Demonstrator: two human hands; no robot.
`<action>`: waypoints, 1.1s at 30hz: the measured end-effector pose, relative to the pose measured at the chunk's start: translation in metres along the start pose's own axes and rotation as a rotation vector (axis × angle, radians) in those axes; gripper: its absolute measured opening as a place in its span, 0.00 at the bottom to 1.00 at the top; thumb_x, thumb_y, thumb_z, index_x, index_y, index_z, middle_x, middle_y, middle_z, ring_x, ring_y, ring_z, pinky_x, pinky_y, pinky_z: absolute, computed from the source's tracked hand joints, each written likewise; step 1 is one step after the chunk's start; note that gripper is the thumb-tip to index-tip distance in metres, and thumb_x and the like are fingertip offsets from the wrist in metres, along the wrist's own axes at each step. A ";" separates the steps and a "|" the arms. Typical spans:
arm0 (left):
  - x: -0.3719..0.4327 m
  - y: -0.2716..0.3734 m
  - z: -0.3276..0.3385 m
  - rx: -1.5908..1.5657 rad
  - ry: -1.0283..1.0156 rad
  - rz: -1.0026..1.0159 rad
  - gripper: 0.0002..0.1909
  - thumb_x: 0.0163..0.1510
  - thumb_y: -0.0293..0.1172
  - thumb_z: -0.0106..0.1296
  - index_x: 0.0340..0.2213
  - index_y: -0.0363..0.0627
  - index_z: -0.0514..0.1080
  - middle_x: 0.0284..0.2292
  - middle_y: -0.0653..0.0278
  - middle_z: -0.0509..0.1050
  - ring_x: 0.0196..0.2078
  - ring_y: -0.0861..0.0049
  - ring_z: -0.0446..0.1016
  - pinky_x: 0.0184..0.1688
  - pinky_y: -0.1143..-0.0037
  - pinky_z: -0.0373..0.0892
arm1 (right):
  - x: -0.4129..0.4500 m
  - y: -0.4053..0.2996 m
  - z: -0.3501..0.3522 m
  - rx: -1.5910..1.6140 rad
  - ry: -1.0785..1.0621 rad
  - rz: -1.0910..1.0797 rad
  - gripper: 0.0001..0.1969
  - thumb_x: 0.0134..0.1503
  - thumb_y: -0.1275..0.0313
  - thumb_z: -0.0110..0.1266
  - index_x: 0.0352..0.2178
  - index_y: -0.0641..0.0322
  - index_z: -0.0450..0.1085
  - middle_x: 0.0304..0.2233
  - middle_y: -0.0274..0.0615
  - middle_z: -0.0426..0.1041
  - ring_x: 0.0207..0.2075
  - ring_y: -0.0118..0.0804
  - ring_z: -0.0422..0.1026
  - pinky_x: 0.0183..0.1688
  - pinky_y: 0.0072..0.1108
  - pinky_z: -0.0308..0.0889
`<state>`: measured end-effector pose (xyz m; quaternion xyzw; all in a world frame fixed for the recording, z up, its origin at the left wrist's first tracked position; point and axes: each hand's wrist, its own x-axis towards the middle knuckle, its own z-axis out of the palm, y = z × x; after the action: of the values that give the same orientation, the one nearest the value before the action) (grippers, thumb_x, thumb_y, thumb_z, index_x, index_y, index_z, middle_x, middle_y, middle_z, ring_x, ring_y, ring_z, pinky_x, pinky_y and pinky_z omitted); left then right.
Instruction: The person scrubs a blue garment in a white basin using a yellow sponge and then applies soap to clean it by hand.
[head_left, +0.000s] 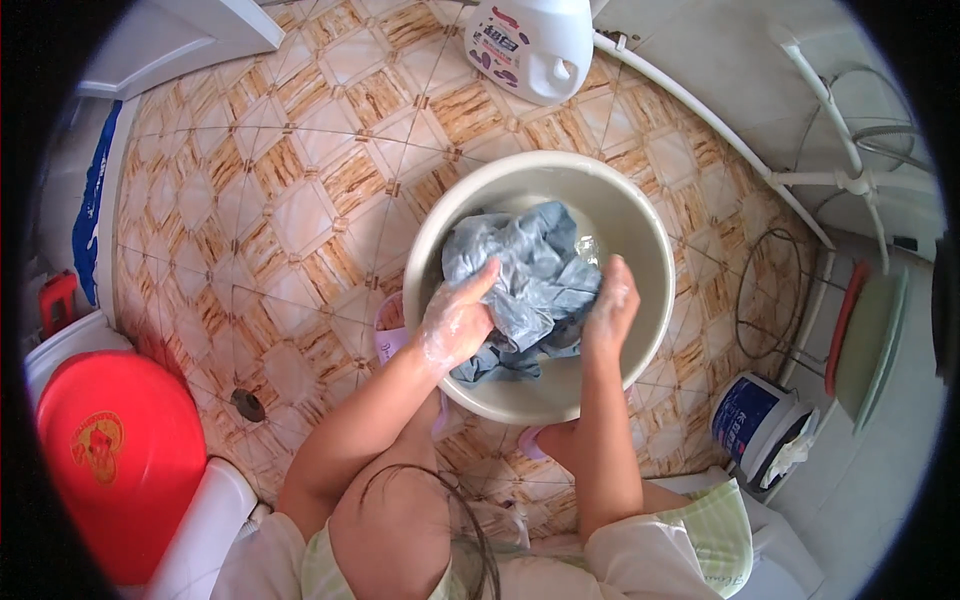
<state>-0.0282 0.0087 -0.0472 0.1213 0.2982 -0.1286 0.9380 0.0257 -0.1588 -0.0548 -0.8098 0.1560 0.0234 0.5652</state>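
Observation:
A wet grey-blue cloth garment (525, 255) lies bunched in a cream plastic basin (540, 409) on the floor. Suds coat both hands. My left hand (459, 319) grips the garment's left side, thumb on top and fingers partly hidden beneath the fabric. On the other side, my right hand (611, 304) holds the fabric's right edge, its fingers pointing away from me. Part of the cloth hangs down to the basin's bottom on the near left. A patch of bubbles and liquid (587, 247) shows beside the garment at the right.
A white detergent jug (529, 52) stands beyond the basin on the tiled floor (300, 210). At left are a red plastic basin (120, 450) and a floor drain (247, 405). A bucket (757, 427), white pipes (697, 120) and a wire rack (772, 292) line the right wall.

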 end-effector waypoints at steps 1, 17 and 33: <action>0.001 0.001 0.006 -0.066 0.021 0.006 0.19 0.52 0.35 0.50 0.43 0.40 0.64 0.39 0.63 0.70 0.42 0.73 0.69 0.46 0.70 0.65 | -0.006 -0.010 -0.004 0.011 0.017 0.046 0.18 0.58 0.57 0.39 0.24 0.62 0.63 0.24 0.32 0.61 0.27 0.23 0.57 0.32 0.17 0.56; 0.014 -0.030 -0.055 -0.088 -0.158 -0.196 0.08 0.52 0.34 0.42 0.29 0.46 0.68 0.24 0.70 0.70 0.25 0.78 0.69 0.27 0.77 0.66 | -0.073 -0.034 0.069 -0.411 -0.174 -0.456 0.17 0.53 0.65 0.45 0.13 0.62 0.64 0.14 0.51 0.66 0.16 0.52 0.66 0.20 0.32 0.60; 0.000 -0.005 0.003 0.076 0.098 -0.156 0.17 0.55 0.38 0.41 0.42 0.40 0.64 0.38 0.63 0.71 0.38 0.77 0.71 0.42 0.75 0.67 | 0.005 -0.012 0.030 -0.056 -0.136 0.051 0.12 0.53 0.61 0.49 0.29 0.61 0.67 0.19 0.35 0.68 0.24 0.28 0.66 0.27 0.24 0.62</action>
<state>-0.0281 0.0030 -0.0455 0.1393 0.3473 -0.2062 0.9042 0.0384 -0.1281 -0.0560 -0.8176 0.1371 0.0969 0.5509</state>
